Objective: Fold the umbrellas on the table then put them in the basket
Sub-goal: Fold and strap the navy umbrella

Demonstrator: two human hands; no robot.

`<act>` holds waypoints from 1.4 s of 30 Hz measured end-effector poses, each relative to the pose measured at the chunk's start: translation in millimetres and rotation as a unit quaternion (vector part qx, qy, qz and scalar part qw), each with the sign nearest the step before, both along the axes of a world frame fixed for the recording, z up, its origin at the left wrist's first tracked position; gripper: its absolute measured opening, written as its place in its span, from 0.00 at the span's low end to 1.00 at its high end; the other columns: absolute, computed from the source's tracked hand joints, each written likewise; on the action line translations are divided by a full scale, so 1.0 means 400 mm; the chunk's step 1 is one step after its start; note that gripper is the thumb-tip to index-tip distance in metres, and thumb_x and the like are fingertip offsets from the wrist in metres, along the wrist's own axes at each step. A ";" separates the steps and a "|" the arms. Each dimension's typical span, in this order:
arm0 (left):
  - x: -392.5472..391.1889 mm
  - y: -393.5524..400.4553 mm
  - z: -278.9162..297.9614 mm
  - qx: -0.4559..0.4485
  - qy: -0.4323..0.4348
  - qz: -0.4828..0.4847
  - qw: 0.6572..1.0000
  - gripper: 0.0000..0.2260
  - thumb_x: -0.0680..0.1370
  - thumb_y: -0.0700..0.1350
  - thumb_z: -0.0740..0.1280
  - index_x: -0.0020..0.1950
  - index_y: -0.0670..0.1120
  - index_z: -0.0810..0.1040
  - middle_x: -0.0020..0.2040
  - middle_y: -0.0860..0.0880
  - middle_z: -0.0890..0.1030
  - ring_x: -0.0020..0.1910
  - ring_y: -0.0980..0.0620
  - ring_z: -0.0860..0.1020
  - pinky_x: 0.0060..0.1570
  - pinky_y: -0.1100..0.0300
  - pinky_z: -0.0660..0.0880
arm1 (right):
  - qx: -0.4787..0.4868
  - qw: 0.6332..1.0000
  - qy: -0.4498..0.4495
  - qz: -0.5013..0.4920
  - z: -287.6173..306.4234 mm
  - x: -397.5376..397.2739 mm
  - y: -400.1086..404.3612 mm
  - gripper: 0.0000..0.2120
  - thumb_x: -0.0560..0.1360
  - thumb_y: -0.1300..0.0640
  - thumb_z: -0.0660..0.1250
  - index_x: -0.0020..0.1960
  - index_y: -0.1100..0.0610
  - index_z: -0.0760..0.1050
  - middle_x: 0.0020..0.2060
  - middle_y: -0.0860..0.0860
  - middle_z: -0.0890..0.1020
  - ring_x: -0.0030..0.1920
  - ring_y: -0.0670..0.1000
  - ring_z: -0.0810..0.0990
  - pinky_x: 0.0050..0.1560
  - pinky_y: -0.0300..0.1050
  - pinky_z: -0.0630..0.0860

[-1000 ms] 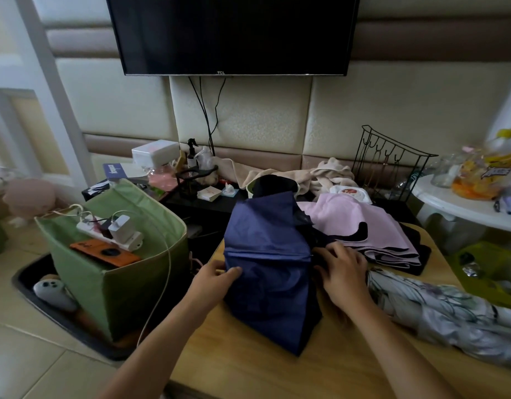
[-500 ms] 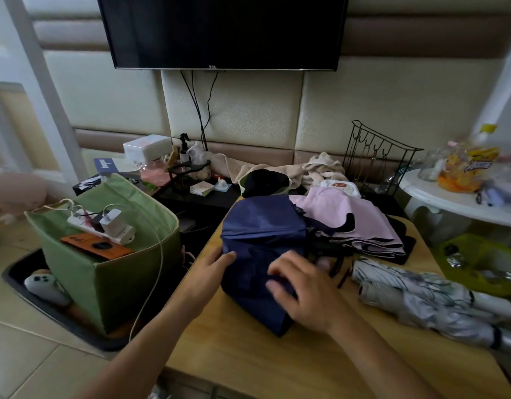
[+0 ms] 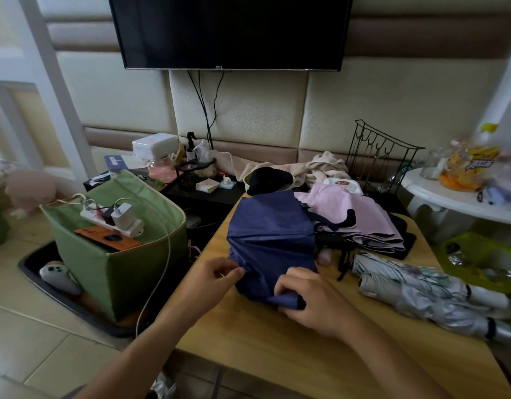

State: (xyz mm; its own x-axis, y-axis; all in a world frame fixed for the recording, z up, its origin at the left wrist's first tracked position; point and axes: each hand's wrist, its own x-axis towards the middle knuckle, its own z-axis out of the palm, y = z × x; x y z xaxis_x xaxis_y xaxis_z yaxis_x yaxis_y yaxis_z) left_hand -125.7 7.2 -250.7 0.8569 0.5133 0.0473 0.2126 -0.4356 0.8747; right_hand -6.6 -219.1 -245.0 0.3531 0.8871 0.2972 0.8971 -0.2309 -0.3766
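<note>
Fold step, navy umbrella point(image 3: 270, 240) on the counter point(image 3: 277, 347), pink umbrella point(image 3: 355, 217) just behind. Left hand point(image 3: 211, 279) pinches canopy's left edge; right hand point(image 3: 311, 298) grip clamped on the near flap. Next, likely: gather pleats, wrap tight, then into the green basket point(image 3: 119, 254).
</note>
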 end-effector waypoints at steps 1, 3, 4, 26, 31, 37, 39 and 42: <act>0.002 0.000 0.002 -0.001 -0.004 0.008 1.000 0.05 0.78 0.53 0.73 0.52 0.56 0.83 0.44 0.53 0.83 0.44 0.56 0.81 0.42 0.62 0.75 | -0.008 1.000 0.004 0.008 -0.001 -0.008 -0.004 0.07 0.76 0.48 0.73 0.49 0.47 0.76 0.46 0.40 0.74 0.48 0.42 0.72 0.47 0.36 0.68; 0.006 0.005 0.001 -0.028 0.003 0.015 0.999 0.10 0.77 0.53 0.75 0.56 0.57 0.81 0.46 0.52 0.82 0.46 0.54 0.81 0.43 0.60 0.75 | -0.021 1.000 0.006 0.011 -0.006 -0.021 -0.011 0.08 0.78 0.44 0.70 0.49 0.47 0.76 0.45 0.41 0.75 0.47 0.43 0.73 0.48 0.37 0.70; 0.009 0.008 0.000 -0.037 0.010 0.005 0.999 0.12 0.76 0.51 0.76 0.58 0.57 0.80 0.48 0.51 0.82 0.47 0.53 0.81 0.44 0.58 0.77 | -0.022 1.000 0.004 0.008 -0.010 -0.024 -0.015 0.09 0.78 0.43 0.70 0.49 0.48 0.76 0.44 0.42 0.76 0.46 0.43 0.72 0.48 0.38 0.70; 0.035 -0.004 -0.003 0.038 0.013 -0.026 0.999 0.09 0.79 0.49 0.72 0.56 0.48 0.78 0.49 0.51 0.82 0.49 0.56 0.80 0.45 0.62 0.74 | -0.013 0.992 0.109 -0.062 0.031 -0.029 -0.051 0.14 0.77 0.36 0.69 0.47 0.45 0.72 0.44 0.42 0.77 0.47 0.45 0.77 0.45 0.39 0.74; 0.040 -0.003 -0.007 0.088 0.018 -0.042 0.995 0.15 0.78 0.48 0.73 0.38 0.40 0.74 0.34 0.47 0.76 0.33 0.50 0.73 0.37 0.57 0.66 | 0.013 0.991 0.042 -0.129 -0.006 -0.061 0.001 0.22 0.72 0.26 0.65 0.49 0.43 0.69 0.44 0.40 0.76 0.46 0.44 0.76 0.46 0.43 0.74; 0.026 0.034 0.004 0.054 0.030 -0.074 0.995 0.08 0.81 0.40 0.64 0.45 0.37 0.77 0.42 0.36 0.78 0.40 0.41 0.76 0.41 0.51 0.72 | 0.025 0.986 -0.007 -0.163 -0.020 -0.060 0.041 0.10 0.77 0.50 0.73 0.47 0.47 0.71 0.41 0.41 0.76 0.41 0.43 0.75 0.43 0.40 0.68; 0.017 0.041 0.013 0.015 0.037 -0.087 0.995 0.06 0.81 0.35 0.62 0.51 0.36 0.78 0.48 0.32 0.78 0.43 0.42 0.77 0.45 0.54 0.72 | 0.068 0.984 0.011 -0.167 -0.001 -0.045 0.037 0.10 0.76 0.55 0.74 0.45 0.47 0.72 0.40 0.41 0.75 0.41 0.42 0.75 0.42 0.37 0.69; 0.006 0.020 0.040 -0.025 0.038 -0.096 0.994 0.13 0.79 0.31 0.62 0.54 0.44 0.83 0.51 0.44 0.81 0.50 0.52 0.78 0.51 0.60 0.73 | 0.114 0.985 0.002 -0.132 0.032 -0.032 0.029 0.10 0.75 0.62 0.72 0.46 0.48 0.76 0.43 0.41 0.75 0.45 0.41 0.76 0.51 0.33 0.67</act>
